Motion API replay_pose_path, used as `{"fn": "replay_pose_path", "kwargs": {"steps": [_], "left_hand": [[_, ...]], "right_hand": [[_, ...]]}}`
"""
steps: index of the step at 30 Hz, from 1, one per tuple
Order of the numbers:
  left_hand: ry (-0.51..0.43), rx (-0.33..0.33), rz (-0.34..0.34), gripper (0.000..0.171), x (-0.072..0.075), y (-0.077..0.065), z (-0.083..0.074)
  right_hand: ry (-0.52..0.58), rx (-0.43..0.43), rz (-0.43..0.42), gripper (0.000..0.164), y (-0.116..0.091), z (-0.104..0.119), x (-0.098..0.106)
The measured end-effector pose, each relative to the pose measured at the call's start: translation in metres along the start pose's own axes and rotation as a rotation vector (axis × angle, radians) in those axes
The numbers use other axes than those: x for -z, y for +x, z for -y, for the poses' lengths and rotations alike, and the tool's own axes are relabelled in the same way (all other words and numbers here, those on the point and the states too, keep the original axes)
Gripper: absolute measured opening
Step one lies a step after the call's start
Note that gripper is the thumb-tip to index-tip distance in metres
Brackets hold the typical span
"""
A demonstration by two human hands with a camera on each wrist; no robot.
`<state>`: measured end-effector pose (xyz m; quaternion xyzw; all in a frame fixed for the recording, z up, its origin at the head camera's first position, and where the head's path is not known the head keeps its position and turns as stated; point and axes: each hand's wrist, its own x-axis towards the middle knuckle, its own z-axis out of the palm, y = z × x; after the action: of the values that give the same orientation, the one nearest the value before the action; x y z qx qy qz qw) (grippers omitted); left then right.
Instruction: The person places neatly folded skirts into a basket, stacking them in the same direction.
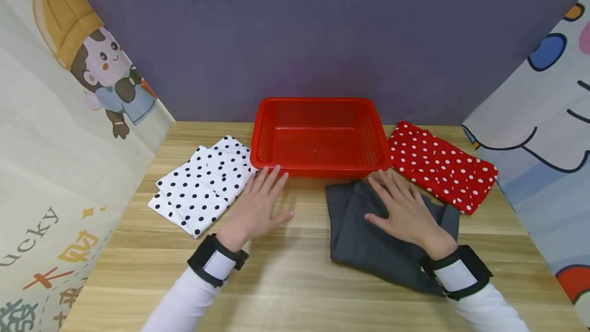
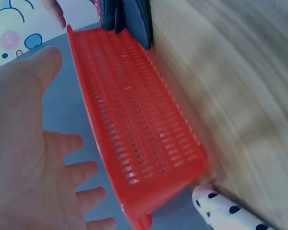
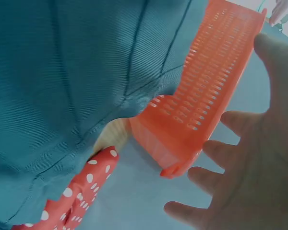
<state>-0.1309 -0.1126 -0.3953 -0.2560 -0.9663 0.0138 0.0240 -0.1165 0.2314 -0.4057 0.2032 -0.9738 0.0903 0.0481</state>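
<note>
In the head view a red plastic basket [image 1: 315, 150] with slotted sides stands at the back of the table. My left hand [image 1: 258, 206], fingers spread, is in front of its near left corner, beside a folded white cloth with black dots [image 1: 200, 183]. Over a folded dark grey cloth [image 1: 369, 242] hovers my right hand [image 1: 405, 209], its fingers straight and pointing at the basket's near right corner. A folded red cloth with white dots [image 1: 444, 168] lies to the right of the basket. Both wrist views show extended fingers with nothing held, facing the basket's slotted front [image 2: 129, 105].
The wooden table [image 1: 286, 291] meets a dark purple-grey backdrop [image 1: 299, 29] just behind the basket. Printed fabric sheets hang at the left [image 1: 69, 158] and right [image 1: 534, 168] sides. Each wrist wears a black strap [image 1: 216, 260].
</note>
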Motion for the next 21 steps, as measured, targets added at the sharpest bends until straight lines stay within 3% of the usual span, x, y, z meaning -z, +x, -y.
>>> {"fn": "replay_pose_path", "kwargs": {"steps": [6,12,21], "left_hand": [[-0.046,-0.024,-0.020,0.086,-0.008,-0.002,-0.013],[-0.136,-0.079,-0.024,0.085,-0.020,0.001,-0.031],[-0.111,-0.194,-0.048,0.077,-0.040,0.013,-0.070]], "right_hand": [[-0.023,0.002,-0.026,0.090,-0.015,-0.003,-0.002],[-0.040,-0.055,0.016,0.088,-0.028,-0.004,-0.007],[-0.082,-0.105,0.076,0.087,-0.047,-0.007,-0.017]]}}
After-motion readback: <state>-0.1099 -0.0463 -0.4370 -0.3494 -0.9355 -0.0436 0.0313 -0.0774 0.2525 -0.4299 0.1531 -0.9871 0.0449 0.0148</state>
